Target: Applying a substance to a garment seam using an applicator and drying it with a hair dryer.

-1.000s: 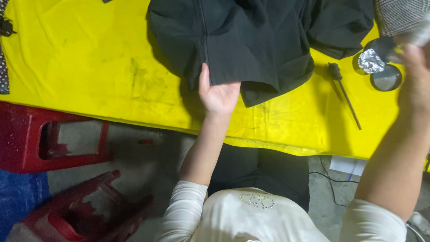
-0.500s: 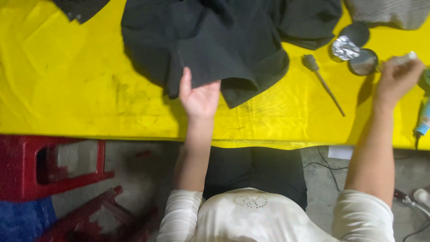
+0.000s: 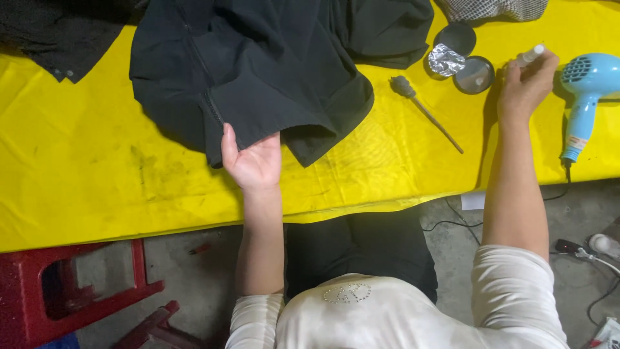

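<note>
A black garment (image 3: pixel 258 71) lies spread on the yellow table cover (image 3: pixel 97 168). My left hand (image 3: pixel 253 158) is palm up with its fingers tucked under the garment's front hem, lifting the edge. My right hand (image 3: pixel 524 87) rests at the right of the table, closed around a small white tube (image 3: pixel 531 55) whose tip sticks out above the fingers. A thin brush (image 3: pixel 423 110) with a dark tuft lies between the garment and my right hand.
A round dark tin (image 3: pixel 473 74), its lid (image 3: pixel 455 37) and crumpled foil (image 3: pixel 444 61) sit beside my right hand. A blue hair dryer (image 3: pixel 584 90) lies at the right edge. Red plastic stools (image 3: pixel 71 291) stand on the floor to the left. Cables (image 3: pixel 581 252) trail at right.
My right hand came down from the raised position onto the table near the tin, holding the white tube. My left hand stayed at the garment's hem. The view shifted right, revealing the hair dryer.
</note>
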